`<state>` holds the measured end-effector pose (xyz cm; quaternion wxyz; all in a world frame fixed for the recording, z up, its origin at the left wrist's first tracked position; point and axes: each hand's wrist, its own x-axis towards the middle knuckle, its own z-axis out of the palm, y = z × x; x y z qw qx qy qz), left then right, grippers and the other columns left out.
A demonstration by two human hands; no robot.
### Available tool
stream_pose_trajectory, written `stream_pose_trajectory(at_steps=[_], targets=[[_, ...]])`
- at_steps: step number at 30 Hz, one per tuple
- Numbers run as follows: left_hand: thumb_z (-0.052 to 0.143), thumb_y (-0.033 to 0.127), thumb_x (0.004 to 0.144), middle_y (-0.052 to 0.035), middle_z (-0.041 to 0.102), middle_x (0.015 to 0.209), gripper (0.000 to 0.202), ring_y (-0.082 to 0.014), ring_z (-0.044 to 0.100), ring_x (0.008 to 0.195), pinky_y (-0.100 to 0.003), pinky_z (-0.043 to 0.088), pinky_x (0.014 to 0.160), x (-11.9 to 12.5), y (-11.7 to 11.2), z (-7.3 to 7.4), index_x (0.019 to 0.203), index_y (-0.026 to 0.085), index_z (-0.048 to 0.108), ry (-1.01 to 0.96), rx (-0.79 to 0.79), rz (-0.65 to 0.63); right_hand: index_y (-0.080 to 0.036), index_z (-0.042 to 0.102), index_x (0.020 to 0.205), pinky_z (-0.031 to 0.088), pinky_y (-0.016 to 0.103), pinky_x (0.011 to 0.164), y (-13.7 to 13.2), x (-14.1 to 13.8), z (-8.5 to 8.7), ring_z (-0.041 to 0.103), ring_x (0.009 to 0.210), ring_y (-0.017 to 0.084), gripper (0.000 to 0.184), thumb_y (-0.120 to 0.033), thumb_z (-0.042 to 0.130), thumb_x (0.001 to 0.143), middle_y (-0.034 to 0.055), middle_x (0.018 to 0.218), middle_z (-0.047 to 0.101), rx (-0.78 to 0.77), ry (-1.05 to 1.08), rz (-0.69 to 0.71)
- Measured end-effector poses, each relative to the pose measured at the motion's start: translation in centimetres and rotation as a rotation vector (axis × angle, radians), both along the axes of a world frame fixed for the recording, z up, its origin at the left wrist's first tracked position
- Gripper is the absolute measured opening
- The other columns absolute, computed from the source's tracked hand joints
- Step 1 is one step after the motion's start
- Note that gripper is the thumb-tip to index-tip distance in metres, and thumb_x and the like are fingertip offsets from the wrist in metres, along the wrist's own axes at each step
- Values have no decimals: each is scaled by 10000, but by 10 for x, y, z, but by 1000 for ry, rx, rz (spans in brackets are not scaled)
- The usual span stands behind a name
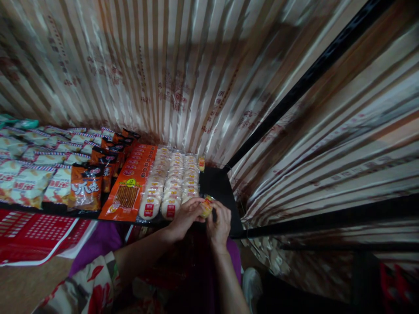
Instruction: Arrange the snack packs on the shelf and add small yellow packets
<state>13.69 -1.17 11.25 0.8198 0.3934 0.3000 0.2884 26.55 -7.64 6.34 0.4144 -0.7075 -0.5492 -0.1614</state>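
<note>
A small yellow wrapped snack packet [207,207] is pinched between my two hands, just above the front of the black shelf [218,185]. My left hand [187,214] has its fingertips closed on the packet's left side. On the other side, my right hand [219,222] grips it with thumb and fingers. Rows of round white rice crackers [171,203] in clear wrappers stand close by on the left. At the back end of these rows sits another small yellow packet [201,163].
Farther left lie a large orange snack bag [126,192], several smaller orange bags [85,187] and many white bags [31,181]. A red basket [32,231] is below the shelf. Striped plastic sheeting [183,87] hangs behind, with a black post [278,113] at the right.
</note>
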Motion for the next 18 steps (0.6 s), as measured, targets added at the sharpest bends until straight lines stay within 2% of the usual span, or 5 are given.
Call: stream_pose_trajectory(at_steps=[4,12,15,18], targets=[[741,368,612,-52,642,975,506,-155,593,848,-263,506,702,-1,-2,3,1050,164,593,34,-4,1,-210,609,978,428,397,891,-1,-4,2,551,987,208,177,-215,443,915,87,1025,669,0,-31,-29],[610,296,650,-52,643,969,415,-162,578,840,-233,459,626,-4,7,-3,1043,162,622,132,93,-22,-213,625,973,409,448,955,-7,-13,7,519,1109,236,158,-249,480,918,85,1015,676,-28,-72,-55],[552,249,635,-34,650,885,362,-136,556,733,-215,421,574,-2,17,-6,965,152,664,173,163,-29,-208,610,1030,408,466,987,-10,-13,8,460,1240,250,172,-234,483,917,94,1116,664,-61,-80,-8],[541,238,614,-19,650,788,292,-121,540,674,-221,424,614,1,27,-9,846,143,689,174,218,-40,-194,579,1117,420,473,999,-12,-11,8,445,1290,253,225,-237,501,910,111,1217,633,-130,-66,91]])
